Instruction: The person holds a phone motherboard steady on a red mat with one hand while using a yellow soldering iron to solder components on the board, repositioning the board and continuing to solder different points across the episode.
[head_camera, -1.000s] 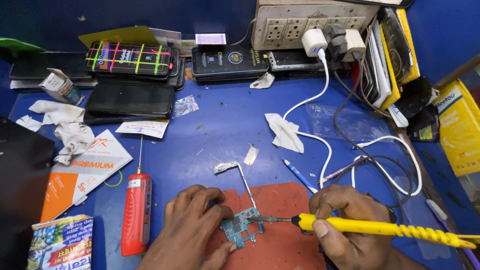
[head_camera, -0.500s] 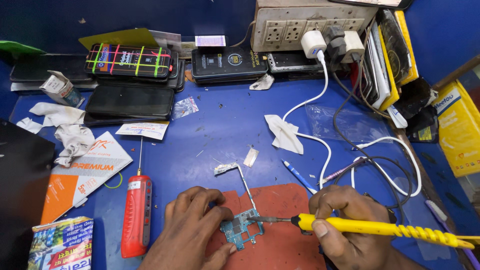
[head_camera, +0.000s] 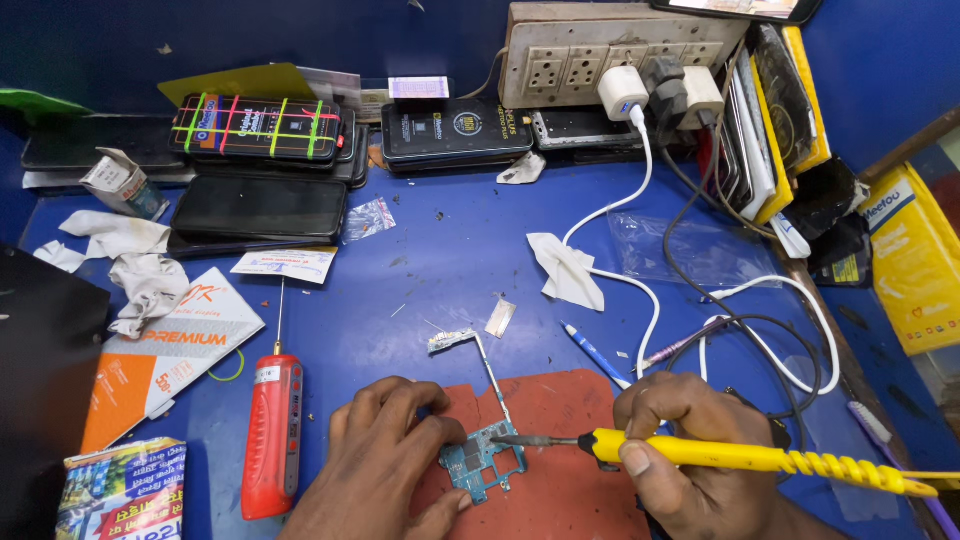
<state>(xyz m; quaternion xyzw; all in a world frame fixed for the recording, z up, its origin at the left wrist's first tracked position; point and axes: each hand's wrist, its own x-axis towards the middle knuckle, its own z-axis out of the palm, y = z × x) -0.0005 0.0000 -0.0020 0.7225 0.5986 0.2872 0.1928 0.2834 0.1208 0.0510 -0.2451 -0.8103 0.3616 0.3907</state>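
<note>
- Left hand (head_camera: 385, 455): fingers curled down, pinning a small blue-green circuit board (head_camera: 483, 462) flat on the red work mat (head_camera: 560, 450), near the table's front edge.
- Right hand (head_camera: 690, 440): clenched around a yellow-handled soldering iron (head_camera: 740, 457); metal tip touches the board's upper right edge.
- Thin metal strip (head_camera: 485, 360) runs up from the board onto the blue table (head_camera: 450, 250).
- Red screwdriver (head_camera: 272, 430) lies just left of the left hand.
- White charger cable (head_camera: 640, 290) loops behind the right hand.
</note>
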